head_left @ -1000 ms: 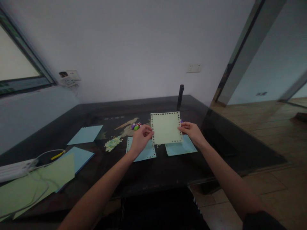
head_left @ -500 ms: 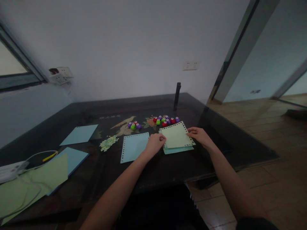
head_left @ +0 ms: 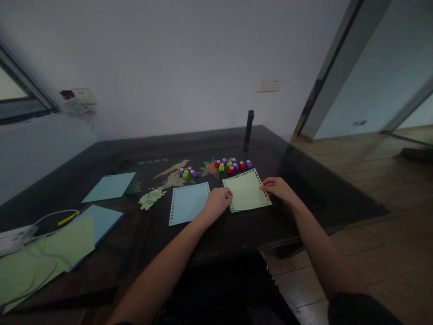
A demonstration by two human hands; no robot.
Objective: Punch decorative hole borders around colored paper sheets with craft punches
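Observation:
A pale green sheet (head_left: 246, 191) with punched holes along its edges lies over another sheet, of which only a thin strip shows below. Its left edge is pinched in my left hand (head_left: 218, 201), fingers closed. My right hand (head_left: 278, 188) has thumb and fingers closed on the right edge. A light blue sheet (head_left: 189, 202), also hole-punched along its borders, lies flat to the left of my left hand. Just behind the green sheet sit several small round punches (head_left: 233, 165) in red, green and purple.
Left of centre are a smaller group of punches (head_left: 187, 173) and a pile of paper cut-outs (head_left: 152, 198). Further left lie a blue sheet (head_left: 110, 187), stacked papers (head_left: 50, 255) and a white power strip (head_left: 15, 240) with a cable. A black upright post (head_left: 249, 131) stands at the back.
Both hands have lowered the green sheet onto the sheet below, so the blue-green strip under it has nearly vanished. The view has shifted slightly.

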